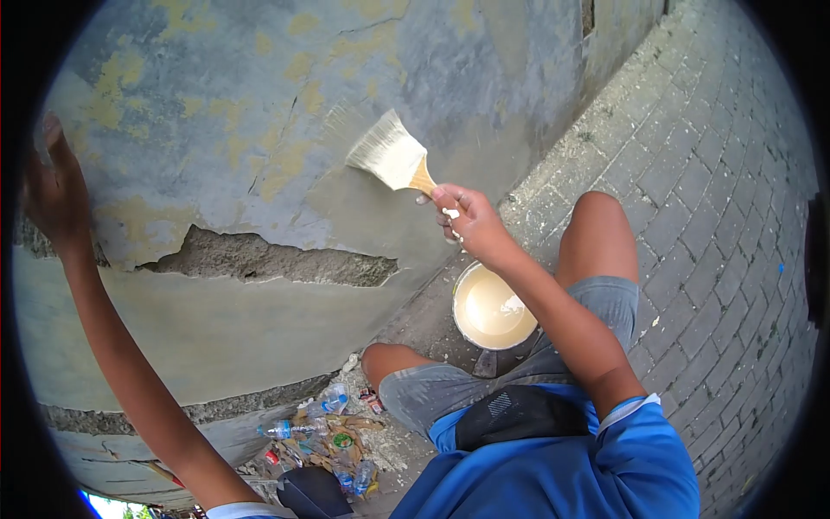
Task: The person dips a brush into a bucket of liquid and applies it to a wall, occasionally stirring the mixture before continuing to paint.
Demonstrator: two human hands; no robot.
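My right hand [467, 221] is closed around the wooden handle of a wide paintbrush [393, 154]. Cream paint coats the bristles, whose tips meet the patchy grey and yellow wall [285, 78]. Drips of paint show on my fingers. Below this hand, between my knees, stands a bucket [494, 307] of cream paint, partly covered by my forearm. At the far left my left hand [56, 186] is raised against the wall with fingers stretched, and I see nothing held in it.
A jagged broken strip of plaster [277, 258] crosses the wall. Plastic bottles and other litter [333, 432] lie at the wall's foot, lower left. Grey paving [718, 216] runs along the right. A black waist pouch [519, 417] rests on my lap.
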